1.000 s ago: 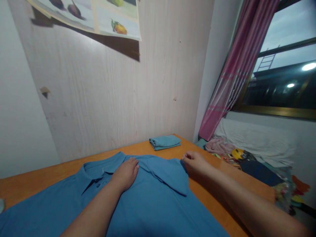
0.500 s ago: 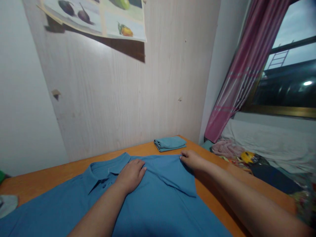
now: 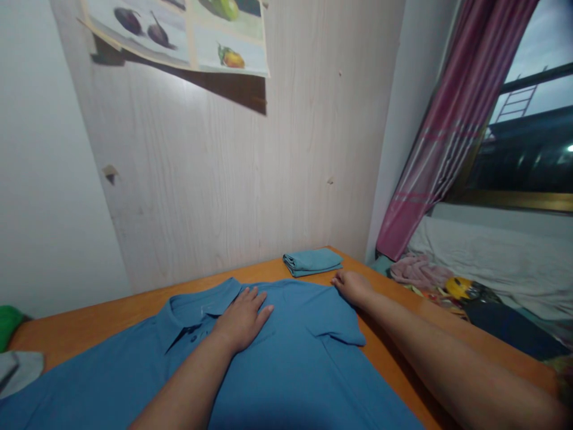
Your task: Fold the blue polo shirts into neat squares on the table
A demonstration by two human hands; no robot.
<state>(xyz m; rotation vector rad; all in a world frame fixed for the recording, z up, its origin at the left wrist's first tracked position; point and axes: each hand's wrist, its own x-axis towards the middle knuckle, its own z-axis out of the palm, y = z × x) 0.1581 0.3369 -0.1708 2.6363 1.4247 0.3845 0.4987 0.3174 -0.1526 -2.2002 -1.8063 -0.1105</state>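
Note:
A blue polo shirt (image 3: pixel 290 364) lies spread on the orange wooden table (image 3: pixel 111 319), collar toward the wall. My left hand (image 3: pixel 242 319) rests flat on the shirt's chest just right of the collar, fingers stretched out. My right hand (image 3: pixel 351 285) sits at the far edge of the shirt's sleeve, its fingers curled and pinching the sleeve's cloth.
A folded blue cloth (image 3: pixel 312 262) lies at the table's far right corner by the wall. Grey and green items (image 3: pixel 13 352) sit at the left edge. A bed with clothes and bags (image 3: pixel 452 286) lies to the right, under a window and pink curtain (image 3: pixel 443 137).
My right hand has drawn the sleeve outward to the right, so it lies flatter. My left hand's fingers have spread on the chest. The view has shifted slightly left.

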